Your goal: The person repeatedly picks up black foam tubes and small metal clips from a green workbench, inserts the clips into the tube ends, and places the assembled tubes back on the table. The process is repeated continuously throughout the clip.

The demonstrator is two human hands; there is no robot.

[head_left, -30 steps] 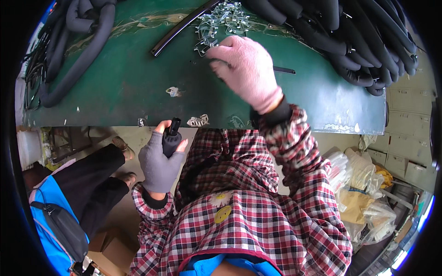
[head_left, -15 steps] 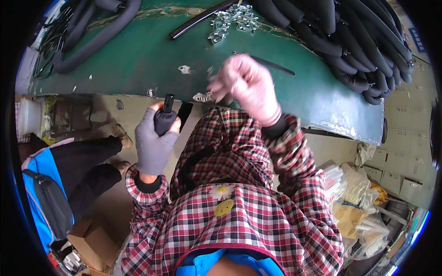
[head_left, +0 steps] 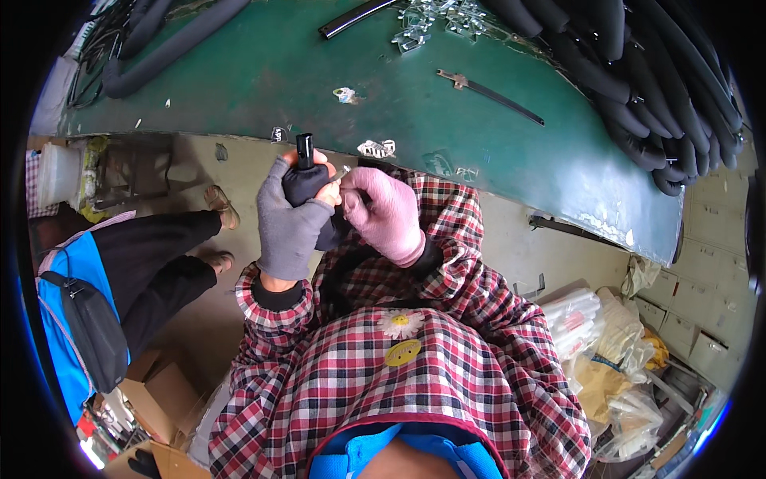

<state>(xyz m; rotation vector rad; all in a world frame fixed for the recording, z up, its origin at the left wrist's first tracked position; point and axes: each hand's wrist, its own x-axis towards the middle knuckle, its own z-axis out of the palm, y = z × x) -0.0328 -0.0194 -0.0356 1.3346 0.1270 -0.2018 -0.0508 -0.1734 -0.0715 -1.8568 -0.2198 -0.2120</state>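
Observation:
My left hand (head_left: 289, 217), in a grey fingerless glove, grips a black foam-covered tube (head_left: 304, 172) whose end stands up above the fingers. My right hand (head_left: 386, 214), in a pink glove, is pressed against it from the right and pinches a small metal clip (head_left: 341, 173) at the tube. Both hands are held close to my chest, just below the edge of the green table (head_left: 263, 72). More metal clips (head_left: 435, 17) lie in a heap at the table's far side.
Black foam tubes (head_left: 662, 88) are piled at the right of the table, others (head_left: 171, 44) at the left. A thin black strip (head_left: 488, 93) and small scraps (head_left: 377, 148) lie on the green top. Another person in black trousers (head_left: 155, 263) sits at my left. Bagged goods (head_left: 606, 343) and cardboard boxes (head_left: 152, 391) stand on the floor.
My right hand came back from the clip heap on the table to the tube. My left hand stayed shut on the tube and rose slightly toward it.

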